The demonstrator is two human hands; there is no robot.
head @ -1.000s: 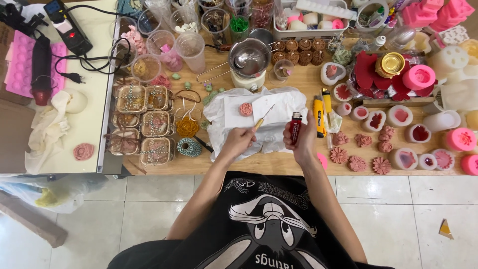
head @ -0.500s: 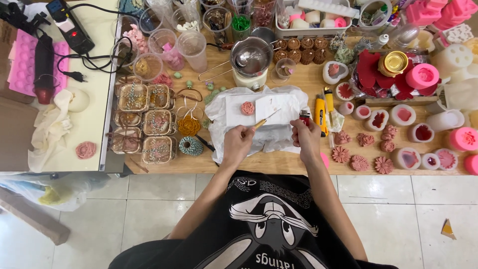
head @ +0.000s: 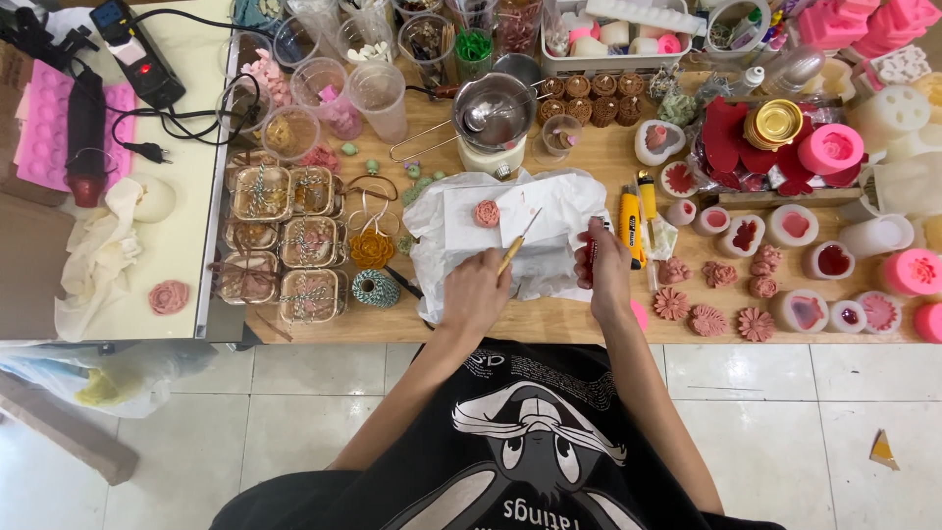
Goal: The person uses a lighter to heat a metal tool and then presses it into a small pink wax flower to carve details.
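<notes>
Since 1 s ago I note the right hand (head: 603, 267) has carried its small red bottle (head: 592, 245) in over the white paper (head: 549, 211); grip clenched on it. Left hand (head: 476, 291) grasps a thin wooden stick (head: 518, 242), tip near the pink flower (head: 487, 213) on the desk (head: 599, 162).

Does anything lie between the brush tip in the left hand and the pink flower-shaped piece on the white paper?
Nothing visible: only bare white paper separates the thin wooden-handled brush in the left hand from the pink flower-shaped piece.

A thin wooden-handled brush (head: 518, 245) slants over white paper (head: 549, 211) near a pink rose (head: 487, 213).
</notes>
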